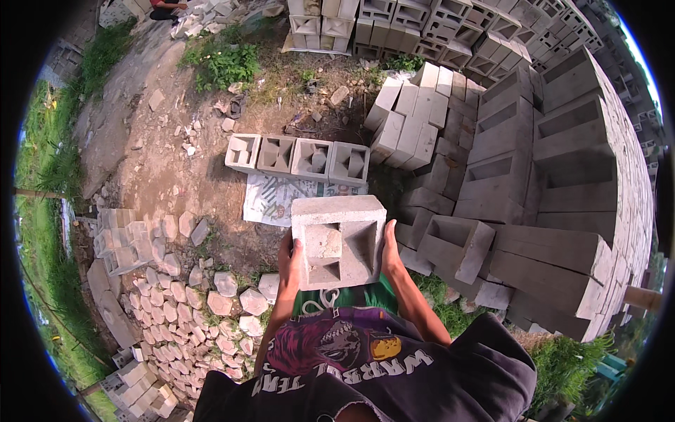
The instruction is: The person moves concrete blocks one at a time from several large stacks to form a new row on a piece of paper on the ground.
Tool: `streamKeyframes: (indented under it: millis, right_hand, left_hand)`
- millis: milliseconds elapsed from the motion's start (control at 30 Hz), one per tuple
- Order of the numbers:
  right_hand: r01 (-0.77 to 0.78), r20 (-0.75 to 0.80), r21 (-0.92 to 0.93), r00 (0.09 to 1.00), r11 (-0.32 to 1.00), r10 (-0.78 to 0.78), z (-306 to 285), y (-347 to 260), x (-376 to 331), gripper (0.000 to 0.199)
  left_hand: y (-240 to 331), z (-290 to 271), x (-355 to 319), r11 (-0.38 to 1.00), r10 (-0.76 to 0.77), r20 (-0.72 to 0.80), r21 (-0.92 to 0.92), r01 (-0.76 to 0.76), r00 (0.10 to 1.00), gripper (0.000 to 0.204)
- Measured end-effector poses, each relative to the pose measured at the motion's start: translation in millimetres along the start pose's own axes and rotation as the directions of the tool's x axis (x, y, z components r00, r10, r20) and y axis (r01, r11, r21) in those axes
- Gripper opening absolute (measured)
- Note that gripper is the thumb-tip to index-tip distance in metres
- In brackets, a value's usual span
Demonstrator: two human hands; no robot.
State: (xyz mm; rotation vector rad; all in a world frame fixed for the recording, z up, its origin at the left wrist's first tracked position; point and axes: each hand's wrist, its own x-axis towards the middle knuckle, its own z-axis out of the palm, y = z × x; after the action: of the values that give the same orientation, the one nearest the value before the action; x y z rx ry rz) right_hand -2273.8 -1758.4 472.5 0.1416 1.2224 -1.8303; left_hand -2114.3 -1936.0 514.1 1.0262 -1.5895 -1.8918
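Between my two hands I hold a grey concrete block [339, 207], its hollow, stepped cavity facing up toward me. My left hand [290, 259] presses against the block's left side, and my right hand [391, 246] against its right side; the fingers of both are partly hidden behind it. The block hangs in front of my waist. Just beyond it, a short row of similar hollow blocks [294, 174] stands at the edge of a printed white sack sheet [271, 200] on the ground.
Tall stacks of concrete blocks [562, 169] rise close on my right. More block stacks [415, 28] line the back. Hexagonal pavers [172, 313] lie piled at the lower left. Dirt ground [151, 151] with rubble stretches left. A person [166, 7] is at the far upper left.
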Motion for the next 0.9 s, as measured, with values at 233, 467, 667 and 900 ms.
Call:
streamKeyframes:
  millis: [233,467,667,900]
  right_hand:
    - [-0.085,-0.098,-0.117,0.992,0.989,0.074,-44,3,143,0.075]
    - [-0.221,-0.268,0.100,0.933,0.970,0.240,-120,74,276,0.065]
    - [-0.247,-0.388,0.072,0.886,0.966,0.256,-178,126,393,0.075]
    - [-0.296,-0.400,0.085,0.864,0.951,0.305,-166,117,454,0.078]
  left_hand:
    - [-33,47,146,0.967,-0.253,0.023,-0.008,0.253,0.967,0.062]
    - [-178,70,283,0.862,-0.505,0.075,-0.007,0.507,0.860,0.059]
    - [-293,87,379,0.818,-0.575,0.050,0.070,0.571,0.817,0.056]
    - [-333,95,427,0.754,-0.636,-0.006,0.206,0.624,0.771,0.069]
